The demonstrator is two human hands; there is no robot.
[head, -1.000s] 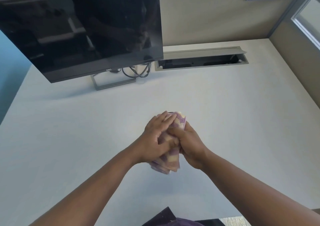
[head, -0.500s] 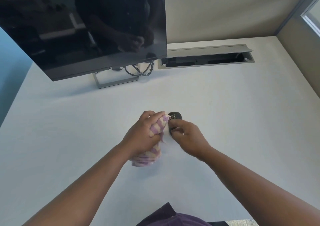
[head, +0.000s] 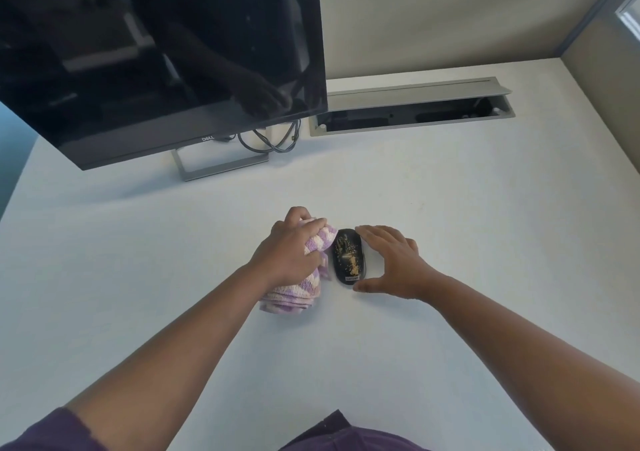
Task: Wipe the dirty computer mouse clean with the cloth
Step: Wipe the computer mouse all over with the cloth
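Observation:
A black computer mouse lies on the white desk, speckled with tan crumbs along its top. My left hand is closed on a bunched purple-and-white striped cloth, which rests on the desk and touches the mouse's left side. My right hand is spread just right of the mouse. Its fingers sit at the mouse's far end and its thumb at the near end, and it holds nothing.
A dark Dell monitor on a grey stand fills the back left, with cables behind it. An open grey cable tray is set into the desk at the back. Partition walls close the back and right.
Both hands were clasped around the cloth and mouse above the desk. The mouse now lies on the desk, my right hand has let go of it, and my left hand has moved left with the cloth.

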